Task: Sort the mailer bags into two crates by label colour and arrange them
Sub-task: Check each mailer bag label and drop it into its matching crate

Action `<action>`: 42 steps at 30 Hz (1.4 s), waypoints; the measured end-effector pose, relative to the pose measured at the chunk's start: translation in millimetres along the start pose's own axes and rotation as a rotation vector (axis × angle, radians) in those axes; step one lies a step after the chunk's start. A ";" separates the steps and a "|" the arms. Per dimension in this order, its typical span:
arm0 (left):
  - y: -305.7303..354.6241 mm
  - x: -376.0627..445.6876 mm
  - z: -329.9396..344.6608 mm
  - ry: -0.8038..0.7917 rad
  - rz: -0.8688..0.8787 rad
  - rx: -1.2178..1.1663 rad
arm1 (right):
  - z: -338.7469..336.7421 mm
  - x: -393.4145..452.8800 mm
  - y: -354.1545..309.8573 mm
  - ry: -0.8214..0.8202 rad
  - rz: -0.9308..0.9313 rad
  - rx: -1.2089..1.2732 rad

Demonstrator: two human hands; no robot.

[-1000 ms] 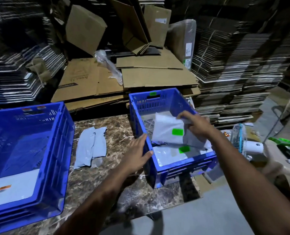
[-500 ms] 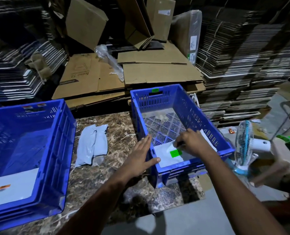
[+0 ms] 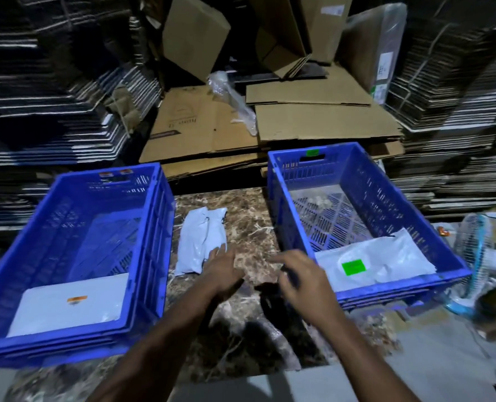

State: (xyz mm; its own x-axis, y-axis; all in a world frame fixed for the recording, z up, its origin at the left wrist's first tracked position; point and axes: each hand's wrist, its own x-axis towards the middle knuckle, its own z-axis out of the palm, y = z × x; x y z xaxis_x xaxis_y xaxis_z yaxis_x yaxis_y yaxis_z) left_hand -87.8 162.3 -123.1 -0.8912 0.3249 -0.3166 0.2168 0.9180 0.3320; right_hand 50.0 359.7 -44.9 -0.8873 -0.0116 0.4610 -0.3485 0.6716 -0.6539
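Both hands have left the right crate and now hover over the marble desk between the two blue crates. The left hand, its grip open and empty, reaches toward the grey mailers lying just beyond its fingertips. The right hand, loosely curled and holding nothing, is just left of the green-label mailer, now lying flat in the right crate. That bag looks sorted; the grey mailers seem next. To the left of the left hand, the left crate holds an orange-label mailer. No label writing is legible.
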 end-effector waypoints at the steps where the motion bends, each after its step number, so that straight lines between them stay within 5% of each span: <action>1: -12.1 5.2 -1.8 0.007 -0.049 0.022 | 17.4 -6.1 -3.7 -0.058 0.031 0.033; 6: -64.9 33.1 7.8 -0.003 -0.284 0.081 | 67.3 -33.0 2.6 -0.269 0.150 0.065; 14: -80.7 29.0 18.8 0.218 -0.224 -0.129 | 75.7 -24.5 13.5 -0.154 0.277 0.035; 22: -67.8 -47.7 1.8 0.445 -0.136 -0.726 | 109.9 17.8 -3.5 -0.092 0.440 0.195; 25: -57.0 -84.2 -15.2 0.385 -0.035 -1.208 | 123.3 38.1 -15.0 -0.142 0.599 0.405; 28: -54.1 -112.9 -29.5 0.290 0.080 -1.405 | 129.3 54.4 -30.9 -0.127 0.686 0.584; 36: -51.8 -138.0 -71.5 0.315 0.178 -1.395 | 123.8 48.9 -64.5 -0.173 0.453 0.706; 42: -58.6 -133.0 -94.4 0.383 0.189 -1.176 | 109.7 37.7 -76.3 -0.253 0.386 0.737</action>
State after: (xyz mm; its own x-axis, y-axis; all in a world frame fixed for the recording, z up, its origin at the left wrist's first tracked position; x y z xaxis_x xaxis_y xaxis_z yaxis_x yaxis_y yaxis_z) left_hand -19.6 43.8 -16.6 -0.9863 0.1612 0.0353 0.0425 0.0415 0.9982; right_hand 10.0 226.8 -43.5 -0.9938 -0.1047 0.0372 -0.0387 0.0127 -0.9992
